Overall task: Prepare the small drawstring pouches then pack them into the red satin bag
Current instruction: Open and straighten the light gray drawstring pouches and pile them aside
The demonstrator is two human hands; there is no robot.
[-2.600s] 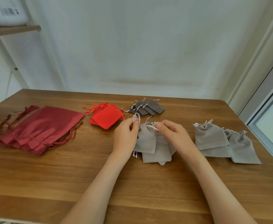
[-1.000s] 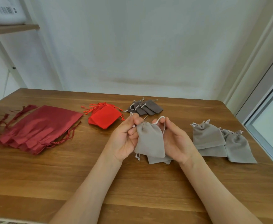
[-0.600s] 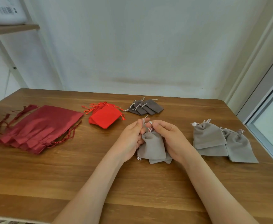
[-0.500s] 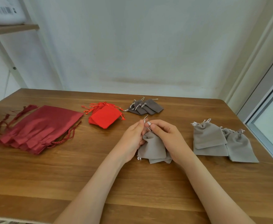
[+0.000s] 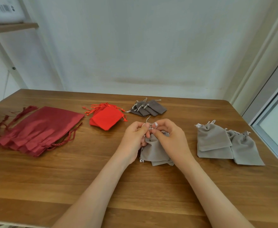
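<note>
Hands were close together near the middle of the tabletop (image 5: 85, 178): your left hand (image 5: 135, 139) and your right hand (image 5: 171, 137) both had curled fingers pinching the pale drawstring (image 5: 147, 120) at the bunched neck of a light grey pouch (image 5: 153, 148). That pouch hung from your grip onto a small heap of flat grey pouches (image 5: 162, 162) (how many, I could not tell). To your right lay a group of light grey pouches (image 5: 215, 140), overlapping one another. Farther back sat a fan of dark grey pouches (image 5: 151, 108), and just left of them a stack of bright red pouches (image 5: 107, 117). The red satin bag (image 5: 41, 129) lay flat at the far left, in a fanned stack of its like, well apart from your hands.
</note>
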